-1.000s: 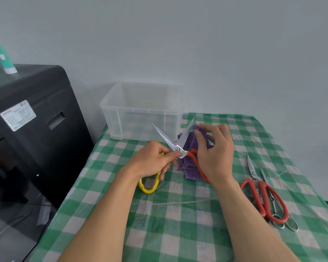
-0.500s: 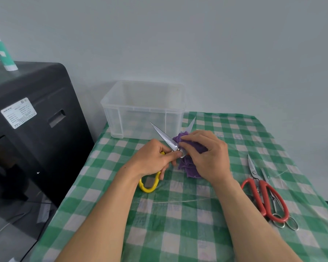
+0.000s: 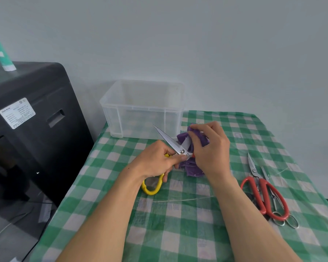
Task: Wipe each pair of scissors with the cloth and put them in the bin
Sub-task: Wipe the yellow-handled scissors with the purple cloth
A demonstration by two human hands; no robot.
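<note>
**Purple cloth on one blade, scissors spread open between both hands**

Purple cloth [image 3: 192,170] is bunched around the right-hand blade of the open scissors [image 3: 181,151]. The right hand [image 3: 210,148] has it pinched there, fingers curled over the fabric near the blade's upper end. Loose folds of the cloth hang below that hand. Across the pivot, the left hand [image 3: 155,162] grips the scissors at the handle side. Its thumb presses right beside the rivet, and its fingers are closed round the yellow handle loop [image 3: 152,187], which pokes out beneath the palm. The bare left blade points up and away towards the bin [image 3: 140,120], a clear plastic box standing at the table's far edge, just beyond the blade tip. So the scissors sit squarely between the two hands, over the green-and-white checked tablecloth [image 3: 178,233]. Off to the right, well apart from the hands, a red-handled pair [image 3: 263,193] lies flat. A slimmer all-steel pair [image 3: 264,173] touches it, partly underneath. At the left stands a black machine [image 3: 27,120], with a green-and-white tube [image 3: 1,52] on top.
</note>
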